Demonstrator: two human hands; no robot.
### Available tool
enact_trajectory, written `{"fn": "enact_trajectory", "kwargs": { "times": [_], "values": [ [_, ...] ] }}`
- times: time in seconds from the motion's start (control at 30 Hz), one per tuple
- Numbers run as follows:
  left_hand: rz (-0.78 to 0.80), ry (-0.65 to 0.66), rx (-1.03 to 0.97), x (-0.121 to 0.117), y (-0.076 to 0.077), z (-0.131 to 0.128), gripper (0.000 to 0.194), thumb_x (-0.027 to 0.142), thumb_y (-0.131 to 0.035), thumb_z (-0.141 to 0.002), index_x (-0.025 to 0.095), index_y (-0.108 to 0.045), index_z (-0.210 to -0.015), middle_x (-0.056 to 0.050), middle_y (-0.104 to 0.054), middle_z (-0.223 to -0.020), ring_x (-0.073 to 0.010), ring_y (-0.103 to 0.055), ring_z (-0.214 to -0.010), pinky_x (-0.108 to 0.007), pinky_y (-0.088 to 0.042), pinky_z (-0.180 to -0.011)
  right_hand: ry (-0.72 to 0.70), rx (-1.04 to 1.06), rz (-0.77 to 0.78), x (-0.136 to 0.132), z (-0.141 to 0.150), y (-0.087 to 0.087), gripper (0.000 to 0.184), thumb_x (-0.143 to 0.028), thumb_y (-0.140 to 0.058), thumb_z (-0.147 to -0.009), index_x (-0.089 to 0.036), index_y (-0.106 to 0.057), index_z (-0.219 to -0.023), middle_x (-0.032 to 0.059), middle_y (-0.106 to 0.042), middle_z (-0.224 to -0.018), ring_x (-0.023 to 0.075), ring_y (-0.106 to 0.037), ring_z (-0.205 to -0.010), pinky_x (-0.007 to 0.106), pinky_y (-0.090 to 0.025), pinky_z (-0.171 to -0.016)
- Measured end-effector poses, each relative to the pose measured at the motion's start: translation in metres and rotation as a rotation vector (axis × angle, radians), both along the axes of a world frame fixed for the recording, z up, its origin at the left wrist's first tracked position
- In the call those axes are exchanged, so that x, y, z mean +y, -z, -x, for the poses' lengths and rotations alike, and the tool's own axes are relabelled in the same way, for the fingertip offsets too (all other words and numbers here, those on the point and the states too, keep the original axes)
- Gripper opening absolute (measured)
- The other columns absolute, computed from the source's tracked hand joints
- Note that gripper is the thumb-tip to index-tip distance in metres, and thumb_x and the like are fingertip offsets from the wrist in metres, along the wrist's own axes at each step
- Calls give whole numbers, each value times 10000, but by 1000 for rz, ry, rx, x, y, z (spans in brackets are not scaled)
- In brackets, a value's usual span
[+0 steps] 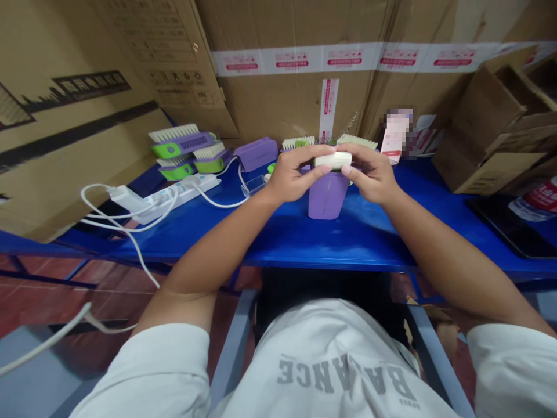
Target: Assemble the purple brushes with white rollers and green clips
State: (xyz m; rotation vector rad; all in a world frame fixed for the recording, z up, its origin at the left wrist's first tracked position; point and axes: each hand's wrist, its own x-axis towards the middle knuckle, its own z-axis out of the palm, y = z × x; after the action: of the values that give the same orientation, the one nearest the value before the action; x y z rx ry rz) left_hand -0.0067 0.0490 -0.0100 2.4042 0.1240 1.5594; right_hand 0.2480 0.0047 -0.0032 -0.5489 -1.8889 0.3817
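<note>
Above the blue worktop (348, 247), what does the head view show?

Two bare forearms lead to a left hand (288, 174) and a right hand (369, 171), with a white cylinder (333, 160) held between them.

How is the grip?

Closed on both sides. The left fingers wrap the cylinder's left end, and the right thumb and fingers pinch its right end.

Where is the cylinder?

In the air, just above a purple cup (327, 196) that stands on the worktop, with the cup's rim partly hidden behind the hands.

What else is close by?

To the left are green-and-purple brushes (178, 145), a purple box (256, 154), a clear tray (255, 186) and a white power strip (178, 194) with its cables. Pale brush heads (298, 142) stand just behind the hands, and cardboard cartons (296, 87) rise at the back.
</note>
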Motion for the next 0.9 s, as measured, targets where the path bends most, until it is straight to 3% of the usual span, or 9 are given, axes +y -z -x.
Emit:
{"fn": "enact_trajectory", "kwargs": {
  "times": [0.2, 0.67, 0.9],
  "values": [
    [34, -10, 8, -1, 0, 0, 489, 678, -770, -1106, 394, -821, -1500, -31, -864, -1486, -310, -839, -1382, -513, -682, -1225, 4, 33, 36, 0, 1, -1, 547, -770, -838, -980, -342, -908, -1314, 32, -896, -1238, 259, -838, -1064, 449, -712, -974],
    [-43, -105, 76, -7, -11, 1, 621, 781, -819, -1017, 352, -832, -1466, -81, -877, -1447, -338, -861, -1325, -532, -714, -1167, 43, 14, 16, -5, 2, -2, 548, -747, -852, -967, -341, -905, -1331, 34, -905, -1302, 281, -858, -1165, 435, -730, -953],
    [-63, -110, 71, -4, -10, -2, 582, 812, -805, -1009, 384, -870, -1397, -55, -911, -1345, -327, -882, -1254, -553, -735, -1109, 52, 14, 46, -6, 0, -3, 563, -725, -898, -931, -332, -907, -1334, 57, -896, -1327, 302, -855, -1208, 415, -746, -896]
  ]
}}
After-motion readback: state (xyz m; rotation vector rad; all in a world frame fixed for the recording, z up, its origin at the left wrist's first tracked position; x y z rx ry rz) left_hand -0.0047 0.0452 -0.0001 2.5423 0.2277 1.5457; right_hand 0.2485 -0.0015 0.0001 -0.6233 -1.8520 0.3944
